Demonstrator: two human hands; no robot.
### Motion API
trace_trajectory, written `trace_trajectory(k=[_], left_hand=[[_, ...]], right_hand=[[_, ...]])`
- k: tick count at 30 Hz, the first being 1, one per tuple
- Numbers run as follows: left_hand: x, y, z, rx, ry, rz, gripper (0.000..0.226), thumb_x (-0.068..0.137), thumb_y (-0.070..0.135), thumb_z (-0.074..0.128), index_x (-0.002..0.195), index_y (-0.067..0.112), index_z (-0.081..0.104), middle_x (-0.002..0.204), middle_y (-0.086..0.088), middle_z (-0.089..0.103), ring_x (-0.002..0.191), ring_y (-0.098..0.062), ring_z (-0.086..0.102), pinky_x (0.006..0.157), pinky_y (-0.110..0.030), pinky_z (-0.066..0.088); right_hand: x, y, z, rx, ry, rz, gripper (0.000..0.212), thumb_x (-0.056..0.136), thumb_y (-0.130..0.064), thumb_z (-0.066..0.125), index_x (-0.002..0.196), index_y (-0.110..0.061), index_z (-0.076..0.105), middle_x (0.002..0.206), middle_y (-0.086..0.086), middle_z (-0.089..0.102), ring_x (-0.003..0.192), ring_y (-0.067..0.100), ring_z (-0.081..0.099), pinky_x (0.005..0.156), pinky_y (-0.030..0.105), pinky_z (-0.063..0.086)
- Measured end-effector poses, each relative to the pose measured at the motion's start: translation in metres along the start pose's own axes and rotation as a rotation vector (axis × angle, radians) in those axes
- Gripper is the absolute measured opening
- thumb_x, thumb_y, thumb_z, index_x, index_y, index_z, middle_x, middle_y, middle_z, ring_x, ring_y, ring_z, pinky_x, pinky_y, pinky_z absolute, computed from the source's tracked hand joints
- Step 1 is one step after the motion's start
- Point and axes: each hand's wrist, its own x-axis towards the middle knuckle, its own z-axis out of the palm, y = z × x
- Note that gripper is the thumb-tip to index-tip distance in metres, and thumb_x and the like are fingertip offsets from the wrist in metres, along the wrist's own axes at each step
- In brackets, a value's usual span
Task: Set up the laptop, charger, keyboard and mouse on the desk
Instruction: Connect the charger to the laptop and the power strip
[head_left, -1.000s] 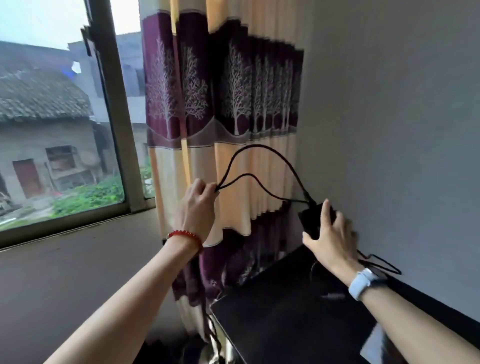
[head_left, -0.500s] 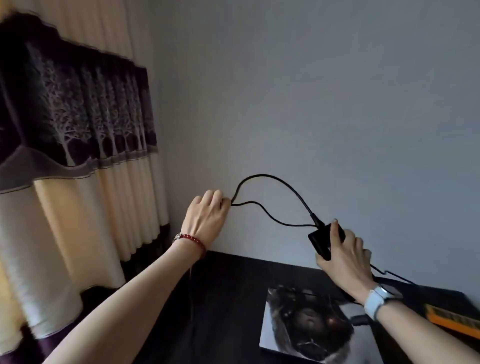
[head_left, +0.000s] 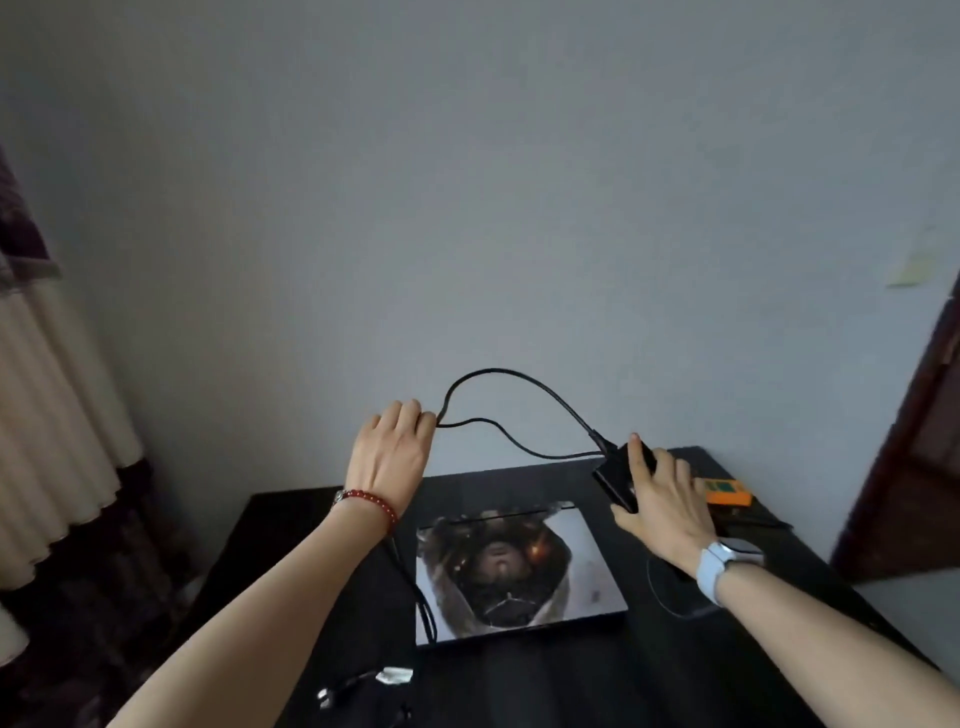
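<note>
Holding the charger clear of the desk (head_left: 545, 675), I keep its cable from snagging on the closed laptop (head_left: 511, 566) lying mid-desk. My right hand (head_left: 662, 499) clamps the charger brick (head_left: 615, 475) above the far right corner — my left hand (head_left: 392, 449) pinches the cable (head_left: 498, 373) so the slack loops up between them.

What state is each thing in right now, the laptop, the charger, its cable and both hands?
laptop: closed, flat on the desk.
charger brick: lifted off the desk, gripped.
charger cable: looped in the air between the hands.
left hand: closed on the cable.
right hand: closed on the brick.
orange device: lying on the desk.
</note>
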Motion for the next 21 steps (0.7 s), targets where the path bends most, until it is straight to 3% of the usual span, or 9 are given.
trace_trajectory(k=[5, 10, 14, 18, 21], left_hand=[[-0.033, 0.055, 0.039, -0.166, -0.168, -0.059, 0.030, 0.052, 0.000, 0.081, 0.073, 0.010, 0.062, 0.069, -0.007, 0.056, 0.058, -0.026, 0.054, 0.047, -0.028, 0.042], [-0.050, 0.097, 0.085, -0.249, -0.270, -0.053, 0.018, 0.059, 0.001, 0.073, 0.072, 0.010, 0.063, 0.069, -0.006, 0.056, 0.058, -0.024, 0.056, 0.043, -0.028, 0.042], [-0.062, 0.135, 0.109, -0.333, -0.410, -0.094, 0.023, 0.055, 0.004, 0.081, 0.071, 0.007, 0.065, 0.069, -0.009, 0.059, 0.060, -0.028, 0.059, 0.041, -0.029, 0.044], [-0.091, 0.173, 0.134, -0.448, -0.599, -0.208, 0.009, 0.074, 0.008, 0.070, 0.078, 0.003, 0.065, 0.075, -0.012, 0.058, 0.069, -0.034, 0.060, 0.043, -0.038, 0.051], [-0.107, 0.198, 0.147, -0.484, -0.813, -0.368, 0.016, 0.087, 0.019, 0.058, 0.092, 0.006, 0.065, 0.091, -0.011, 0.058, 0.087, -0.032, 0.059, 0.062, -0.041, 0.052]], right_hand=[[-0.016, 0.041, 0.040, -0.059, -0.130, 0.024, 0.092, 0.085, -0.052, 0.052, 0.148, -0.017, -0.006, 0.147, 0.014, 0.024, 0.130, 0.031, 0.031, 0.101, 0.041, 0.036], [-0.022, 0.083, 0.089, -0.109, -0.287, 0.014, 0.091, 0.086, -0.051, 0.052, 0.148, -0.018, -0.006, 0.149, 0.014, 0.022, 0.132, 0.030, 0.031, 0.103, 0.042, 0.036], [-0.022, 0.114, 0.131, -0.116, -0.420, -0.060, 0.091, 0.087, -0.050, 0.052, 0.148, -0.018, -0.007, 0.149, 0.014, 0.021, 0.132, 0.031, 0.030, 0.104, 0.042, 0.034], [-0.022, 0.149, 0.172, -0.150, -0.541, -0.188, 0.089, 0.088, -0.049, 0.050, 0.148, -0.018, -0.008, 0.151, 0.012, 0.019, 0.132, 0.031, 0.029, 0.105, 0.042, 0.033], [-0.014, 0.174, 0.196, -0.171, -0.646, -0.279, 0.090, 0.087, -0.047, 0.052, 0.148, -0.020, -0.008, 0.151, 0.013, 0.016, 0.134, 0.030, 0.027, 0.107, 0.043, 0.030]])
